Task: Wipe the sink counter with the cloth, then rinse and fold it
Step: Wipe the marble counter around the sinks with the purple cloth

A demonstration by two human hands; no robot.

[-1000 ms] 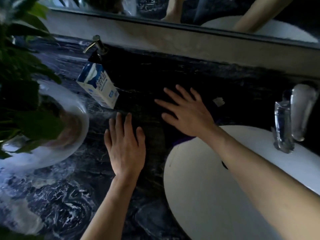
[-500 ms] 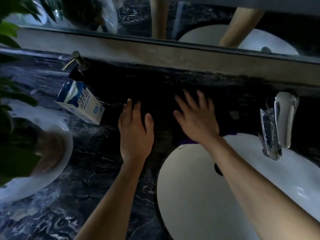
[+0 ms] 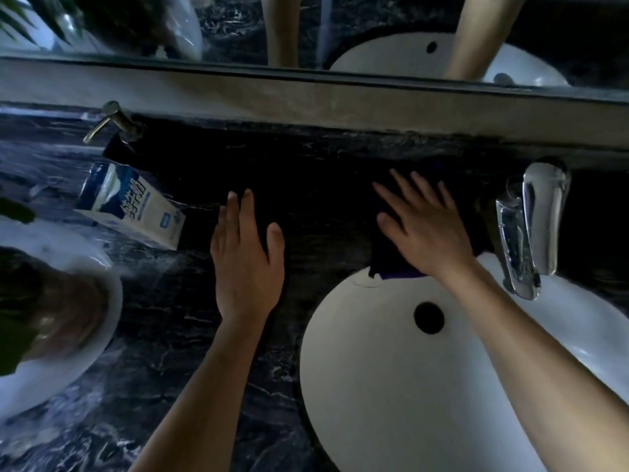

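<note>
A dark purple cloth (image 3: 391,264) lies flat on the black marble counter (image 3: 163,335) just behind the rim of the white sink (image 3: 391,386), its near edge hanging over the basin. My right hand (image 3: 425,226) presses on the cloth with straight, spread fingers, close to the chrome faucet (image 3: 524,233). My left hand (image 3: 246,257) rests flat on the bare counter to the left of the sink, fingers straight and pointing away from me. Most of the cloth blends into the dark stone.
A blue and white carton (image 3: 132,206) lies tilted at the left. Behind it stands a brass pump dispenser (image 3: 112,126). A white round plant pot (image 3: 58,328) fills the lower left. A mirror (image 3: 340,28) runs along the back wall.
My right hand has slid the cloth to the right along the back of the sink toward the faucet. My left hand has stayed flat on the counter.
</note>
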